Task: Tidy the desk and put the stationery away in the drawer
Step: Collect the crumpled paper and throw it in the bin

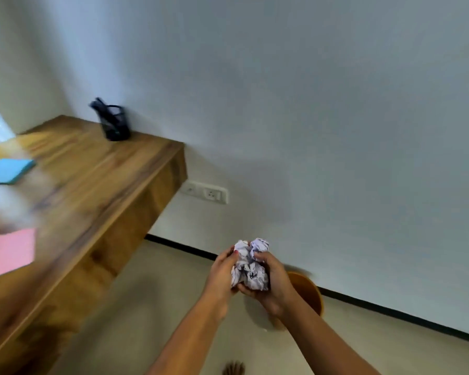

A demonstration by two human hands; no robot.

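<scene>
Wooden desk is stretching along the left, and on it a pink sheet, a blue pad and a black pen holder are lying well apart from one another. No drawer is showing anywhere in view.

Moving right, we are holding a wad of crumpled paper in the air off the desk's end. An orange bin is standing by the wall just beyond and below it, partly hidden by our right arm.

The wad is probably several balls bunched together, though the blur is making that hard to settle. If so, we are risking a spill. Loosening the grip before the wad is over the rim could let one ball slip out and land on the floor beside the bin, and the arm is also masking part of the rim.

Our left hand is curling against the wad's left side, its thumb pressing near the top. Our right hand is cupping it from below and from the right, thumb hooked over the front. Both sets of fingers are closing tightly round the paper and touching nothing else.
</scene>
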